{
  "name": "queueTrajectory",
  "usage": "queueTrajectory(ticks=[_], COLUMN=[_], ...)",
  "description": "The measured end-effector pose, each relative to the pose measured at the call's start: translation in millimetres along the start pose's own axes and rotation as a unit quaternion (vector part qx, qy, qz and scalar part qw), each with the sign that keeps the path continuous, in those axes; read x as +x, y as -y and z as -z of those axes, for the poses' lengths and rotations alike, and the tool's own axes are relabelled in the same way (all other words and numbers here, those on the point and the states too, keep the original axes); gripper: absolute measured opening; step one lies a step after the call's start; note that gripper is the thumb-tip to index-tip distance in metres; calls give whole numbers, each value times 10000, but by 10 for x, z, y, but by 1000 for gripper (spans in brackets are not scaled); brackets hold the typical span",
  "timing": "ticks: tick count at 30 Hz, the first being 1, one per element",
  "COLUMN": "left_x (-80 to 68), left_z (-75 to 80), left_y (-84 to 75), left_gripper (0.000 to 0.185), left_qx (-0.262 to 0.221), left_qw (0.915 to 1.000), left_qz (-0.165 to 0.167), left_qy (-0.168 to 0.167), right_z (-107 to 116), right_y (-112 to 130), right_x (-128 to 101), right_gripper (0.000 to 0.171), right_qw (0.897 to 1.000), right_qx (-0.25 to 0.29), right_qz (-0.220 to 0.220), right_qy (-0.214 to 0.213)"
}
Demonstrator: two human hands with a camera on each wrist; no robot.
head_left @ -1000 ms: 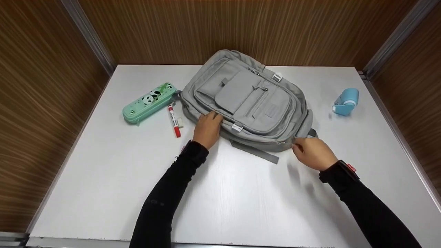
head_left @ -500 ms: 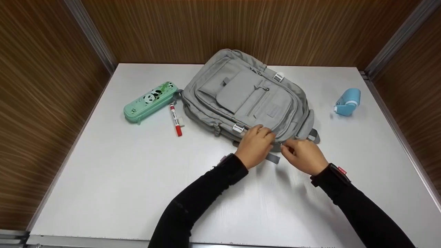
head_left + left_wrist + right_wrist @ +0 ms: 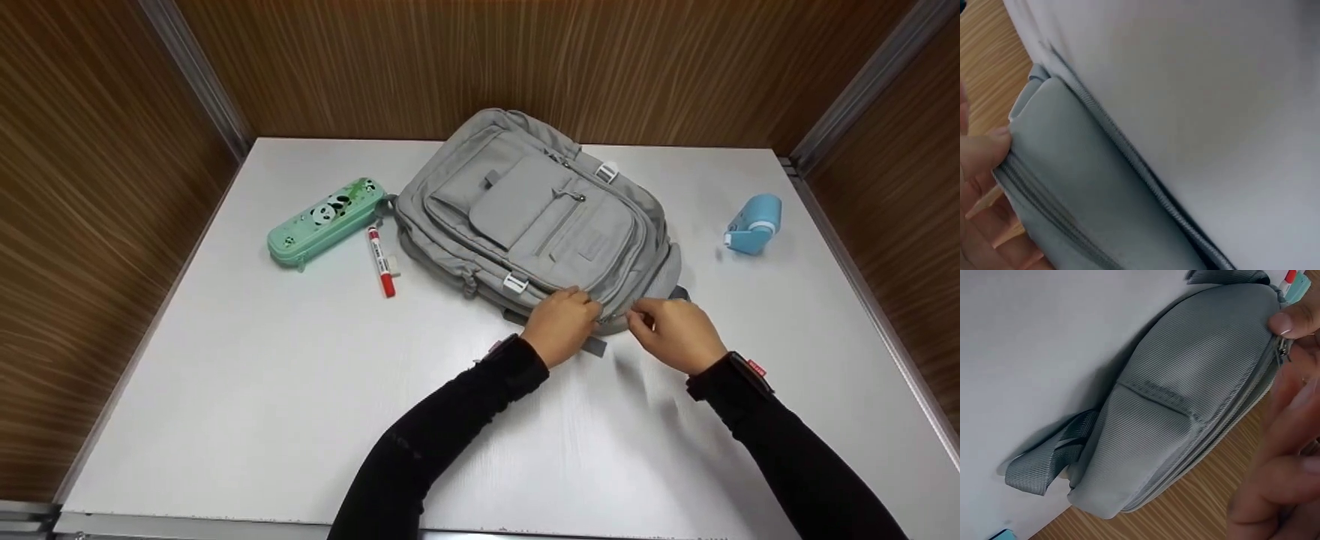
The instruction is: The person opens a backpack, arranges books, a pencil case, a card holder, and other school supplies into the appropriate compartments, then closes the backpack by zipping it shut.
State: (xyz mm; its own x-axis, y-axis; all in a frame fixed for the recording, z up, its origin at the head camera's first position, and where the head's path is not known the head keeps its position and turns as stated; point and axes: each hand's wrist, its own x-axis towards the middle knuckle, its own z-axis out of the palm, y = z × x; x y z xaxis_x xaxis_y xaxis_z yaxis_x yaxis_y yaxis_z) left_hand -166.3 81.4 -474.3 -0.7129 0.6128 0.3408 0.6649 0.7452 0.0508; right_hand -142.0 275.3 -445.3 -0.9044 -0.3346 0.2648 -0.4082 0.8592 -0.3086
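A grey backpack [image 3: 525,210] lies on its back across the table, its front pockets facing up. At its near right edge, my left hand [image 3: 564,324] pinches the fabric beside the zip; in the left wrist view, the thumb [image 3: 988,151] lies over the edge with fingers beneath. Just to the right, my right hand [image 3: 679,334] has thumb and forefinger together at the zip. Seen from the right wrist, a small metal zipper pull [image 3: 1282,349] hangs at the end of the zip, its tail at my right fingertips [image 3: 1297,391]. The left thumb [image 3: 1292,322] presses the fabric right above it.
A green panda pencil case [image 3: 326,221] and a red-and-white marker [image 3: 381,262] lie left of the backpack. A blue bottle [image 3: 754,223] lies at the right. Wooden panels [image 3: 480,67] border the white table [image 3: 247,390] behind and at the sides.
My left hand has moved right along the backpack's near edge, from left of the white buckle to beside my right hand. The right hand shifted left, then slightly back right.
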Motion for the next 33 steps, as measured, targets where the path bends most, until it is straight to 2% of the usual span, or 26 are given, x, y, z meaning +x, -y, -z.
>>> queueTrajectory(ticks=[6, 13, 18, 23, 27, 33], left_x=[-7, -89, -179, -252, -356, -557], left_z=[20, 87, 140, 192, 251, 289], left_y=[90, 225, 379, 553, 712, 986], left_gripper=[11, 8, 12, 15, 16, 20], left_qx=[-733, -1213, -1755, -2101, -2260, -2095], left_qw=[9954, 9885, 9760, 9653, 9630, 9741], left_qz=[-53, -327, -425, -414, -376, -252], left_qy=[608, 836, 1217, 1493, 1416, 816], right_z=[-25, 40, 82, 111, 110, 95], right_y=[-176, -275, -382, -475, -475, -444], right_x=[41, 64, 45, -23, -44, -21], right_gripper=[29, 21, 21, 20, 20, 19], right_qw=[9999, 9996, 9985, 9967, 9967, 9974], right_qx=[33, 90, 123, 118, 132, 83], right_qz=[-129, -257, -523, -787, -780, -673], right_qy=[58, -57, -144, -173, -205, -245])
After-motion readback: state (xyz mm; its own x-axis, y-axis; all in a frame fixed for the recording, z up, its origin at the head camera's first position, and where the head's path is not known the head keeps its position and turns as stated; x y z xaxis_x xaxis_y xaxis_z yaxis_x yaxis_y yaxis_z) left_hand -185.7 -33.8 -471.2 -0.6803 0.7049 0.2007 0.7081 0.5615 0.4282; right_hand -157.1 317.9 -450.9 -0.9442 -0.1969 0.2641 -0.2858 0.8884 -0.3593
